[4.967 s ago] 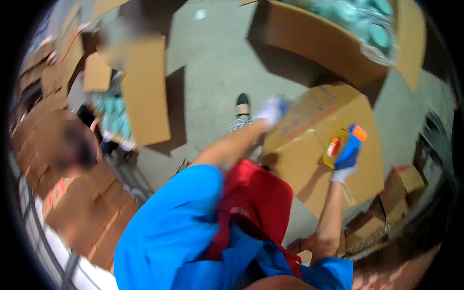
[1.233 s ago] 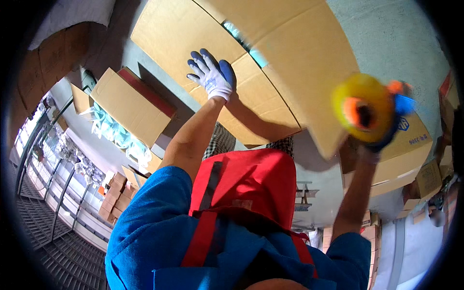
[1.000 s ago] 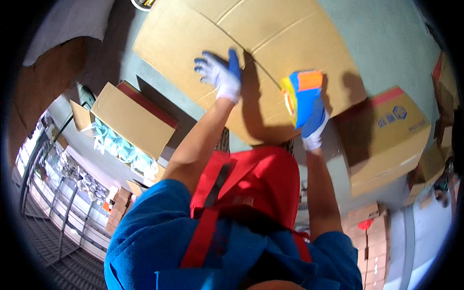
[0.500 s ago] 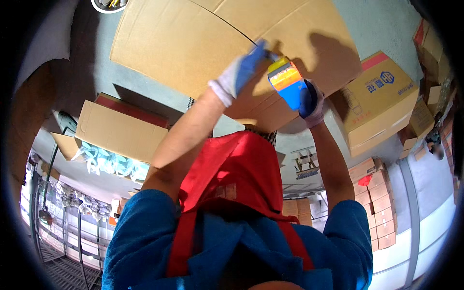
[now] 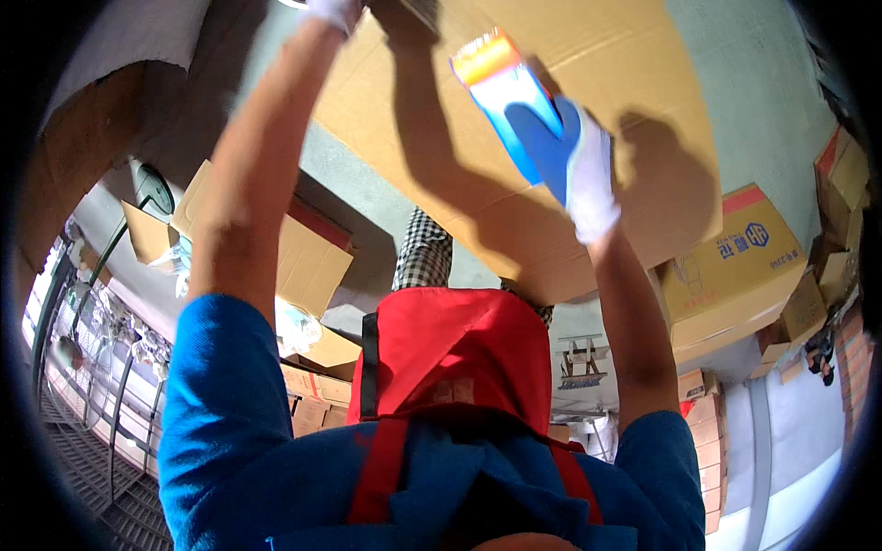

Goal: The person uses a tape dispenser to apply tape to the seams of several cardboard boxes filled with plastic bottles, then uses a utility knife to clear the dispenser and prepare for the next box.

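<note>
A big brown cardboard carton (image 5: 606, 55) spreads across the upper middle in front of me, with a seam running across it in the earlier frame. My right hand (image 5: 570, 151), in a blue and white work glove, is wrapped round a blue tape dispenser (image 5: 501, 87) with an orange front end. The dispenser is over the carton's face, tilted up and to the left. My left hand (image 5: 338, 11) is at the top edge of the picture, by the carton's left side. Only its white glove cuff shows there; the fingers are out of the picture.
At right stands a closed printed carton (image 5: 735, 266) with a red stripe. An open carton (image 5: 308, 266) with plastic-wrapped items is at left, partly behind my left arm. Stacked boxes (image 5: 703, 441) rise at lower right, and a metal rack (image 5: 101, 441) stands at lower left.
My left hand has moved away from the dispenser, up and left to the picture's edge. My right hand has raised the dispenser and shifted it left over the carton.
</note>
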{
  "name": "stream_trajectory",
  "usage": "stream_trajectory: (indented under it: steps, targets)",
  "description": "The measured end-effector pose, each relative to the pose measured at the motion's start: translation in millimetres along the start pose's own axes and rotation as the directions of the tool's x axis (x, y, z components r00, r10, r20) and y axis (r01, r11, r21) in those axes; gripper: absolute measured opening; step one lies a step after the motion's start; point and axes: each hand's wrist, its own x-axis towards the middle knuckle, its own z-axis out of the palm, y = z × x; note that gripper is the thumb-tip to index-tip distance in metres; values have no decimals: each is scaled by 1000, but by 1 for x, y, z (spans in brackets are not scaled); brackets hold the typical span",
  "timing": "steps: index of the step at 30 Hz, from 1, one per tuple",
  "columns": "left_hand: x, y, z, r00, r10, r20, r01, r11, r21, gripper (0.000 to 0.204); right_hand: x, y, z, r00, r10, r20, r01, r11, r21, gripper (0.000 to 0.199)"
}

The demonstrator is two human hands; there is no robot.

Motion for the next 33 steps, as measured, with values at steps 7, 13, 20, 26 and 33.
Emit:
stream_trajectory:
  steps: [7,13,20,26,33]
  targets:
    - [68,-61,27,993,-15,121,-4,987,158,30,42,-62,19,987,132,92,-133,991,8,55]
    - [67,-59,43,990,-8,140,-11,991,136,35,45,-37,25,999,39,-38,-38,999,19,54]
    - [55,-59,54,995,66,-80,-51,983,174,34,50,-36,13,997,-69,38,72,993,-92,45]
    - [-40,32,80,908,387,-159,-209,748,629,43,-70,67,-48,980,73,183,-37,981,-192,31]
    - [-272,110,289,851,477,220,-518,695,498,69,-277,305,-145,922,281,267,-101,839,-535,33]
